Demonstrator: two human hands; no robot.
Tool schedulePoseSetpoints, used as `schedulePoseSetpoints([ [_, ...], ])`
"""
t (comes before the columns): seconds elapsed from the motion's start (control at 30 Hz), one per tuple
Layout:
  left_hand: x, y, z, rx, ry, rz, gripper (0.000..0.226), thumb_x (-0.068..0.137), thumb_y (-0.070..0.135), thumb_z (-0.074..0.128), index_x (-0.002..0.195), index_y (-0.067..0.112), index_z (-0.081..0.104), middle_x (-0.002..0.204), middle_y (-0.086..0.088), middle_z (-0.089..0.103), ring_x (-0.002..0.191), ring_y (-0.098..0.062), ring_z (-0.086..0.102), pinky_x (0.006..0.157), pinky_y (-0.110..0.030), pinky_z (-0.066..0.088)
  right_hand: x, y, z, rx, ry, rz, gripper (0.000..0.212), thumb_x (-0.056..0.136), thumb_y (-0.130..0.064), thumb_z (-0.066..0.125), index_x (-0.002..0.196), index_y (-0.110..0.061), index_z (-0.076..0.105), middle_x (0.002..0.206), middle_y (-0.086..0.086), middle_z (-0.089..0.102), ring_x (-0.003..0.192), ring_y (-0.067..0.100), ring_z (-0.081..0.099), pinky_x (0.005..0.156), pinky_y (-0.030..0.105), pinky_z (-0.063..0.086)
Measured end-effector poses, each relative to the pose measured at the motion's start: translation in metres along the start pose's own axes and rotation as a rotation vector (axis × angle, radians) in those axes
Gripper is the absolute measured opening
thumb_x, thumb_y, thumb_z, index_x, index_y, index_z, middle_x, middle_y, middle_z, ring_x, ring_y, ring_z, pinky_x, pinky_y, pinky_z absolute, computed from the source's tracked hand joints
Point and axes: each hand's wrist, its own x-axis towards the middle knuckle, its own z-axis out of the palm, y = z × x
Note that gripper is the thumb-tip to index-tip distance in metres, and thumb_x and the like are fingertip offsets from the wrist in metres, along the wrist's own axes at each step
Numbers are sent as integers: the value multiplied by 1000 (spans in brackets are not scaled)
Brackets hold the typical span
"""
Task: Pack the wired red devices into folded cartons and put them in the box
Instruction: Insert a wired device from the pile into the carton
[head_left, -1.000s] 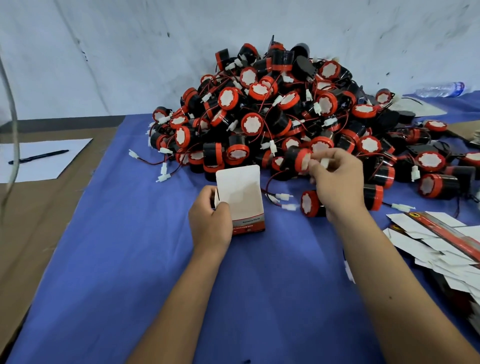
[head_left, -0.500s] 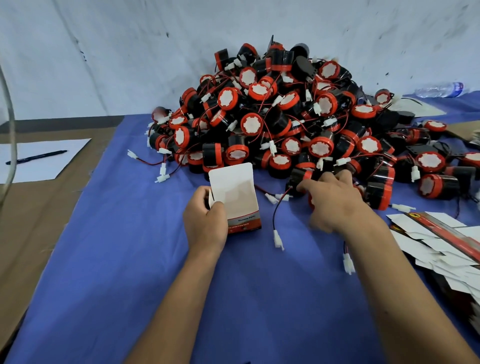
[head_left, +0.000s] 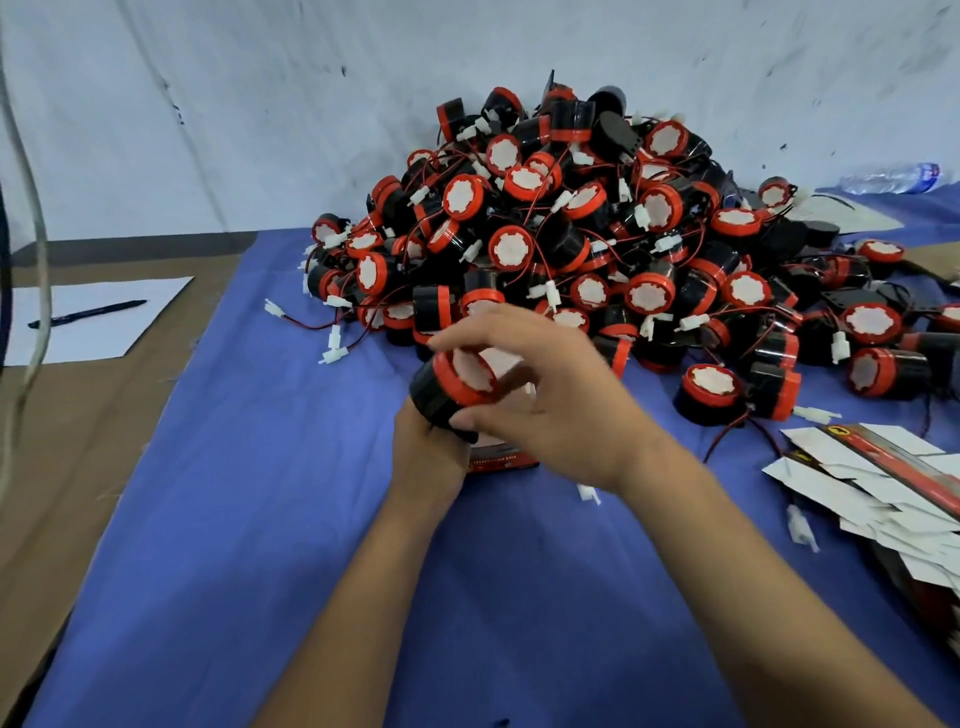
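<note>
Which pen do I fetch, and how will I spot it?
Look left of the blue cloth, on the brown tabletop. A white sheet of paper lies there, and the black pen rests on it, the only thin dark stick there.

Layout as I read it from the head view: cloth (head_left: 260, 519) spread over the table (head_left: 78, 441), covering its middle and right; bare table to my left. Pile of devices (head_left: 571, 234) at the far middle of the cloth, against the wall (head_left: 260, 104) behind. Sheet of paper (head_left: 93, 322) on the bare table at far left, pen (head_left: 88, 313) lying on it. Flat cartons (head_left: 883, 483) stacked at the right edge, near side of the pile. Bottle (head_left: 893, 176) lying at far right, behind the pile. My right hand (head_left: 550, 410) crosses in front of my left hand (head_left: 426, 447), with one device (head_left: 452, 387) between them, above a folded carton (head_left: 498, 460) standing on the cloth just before the pile.
</note>
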Motion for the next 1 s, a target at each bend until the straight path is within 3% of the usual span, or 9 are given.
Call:
schedulePoseSetpoints([
  [0.1,0,5,-5,-53,-58,-15,39,86,1,53,109,25,73,98,3,77,100,-21,72,84,-40,61,-1,13,8,-210,33,-9,51,80,-3,83,127,-17,68,130,-6,63,127,15,55,104,38,48],
  [0.2,4,11,-9,-39,-133,-14,31,85,-3,53,103,14,71,100,-9,75,100,-37,68,87,-60,57,-5,21,2,-404,8,9,54,78,-2,82,125,-22,67,130,-10,63,123,14,55,101,31,48],
  [0.27,4,12,-10,-44,-158,-25,30,83,-4,53,101,13,71,99,-9,75,99,-36,68,86,-57,59,-5,21,2,-489,-24,48,55,76,-2,82,123,-25,66,127,-11,64,118,16,58,95,30,50],
  [0.4,3,14,-12,-130,-212,-77,33,76,11,53,100,20,73,98,-2,76,91,-16,72,73,-26,58,-3,19,4,-564,-91,90,45,80,6,70,116,-20,66,118,-5,64,110,22,57,85,40,53],
  [0.6,2,11,1,-132,-139,-65,27,94,14,49,96,30,72,96,2,75,91,-15,71,73,-26,57,-11,19,16,-582,-53,87,47,86,7,57,121,-22,67,113,-3,57,106,19,52,84,38,52],
  [0.67,1,9,5,-133,-123,-67,19,98,19,54,100,31,70,99,6,75,95,-11,71,77,-29,57,-10,21,15,-641,-88,99,53,82,6,54,123,-27,63,110,-10,64,113,17,52,100,39,46],
  [0.77,1,5,8,-25,-110,-44,13,98,22,66,106,31,64,98,12,73,94,-9,70,81,-35,59,-16,20,16,-710,-47,131,68,82,5,54,139,-32,55,130,-14,63,136,14,43,119,42,28],
  [0.9,-1,7,15,68,-38,-19,22,97,19,70,114,30,62,98,14,69,95,-6,66,79,-28,55,-29,21,9,-627,439,373,66,87,-9,71,145,-22,43,120,0,58,104,23,55,77,36,50],
  [1.0,0,9,14,72,-41,-44,24,95,21,73,116,24,62,106,-2,70,101,-20,66,83,-38,58,-30,25,-2,-534,461,632,51,87,-24,79,117,-20,38,86,-1,61,72,22,60,56,37,48],
])
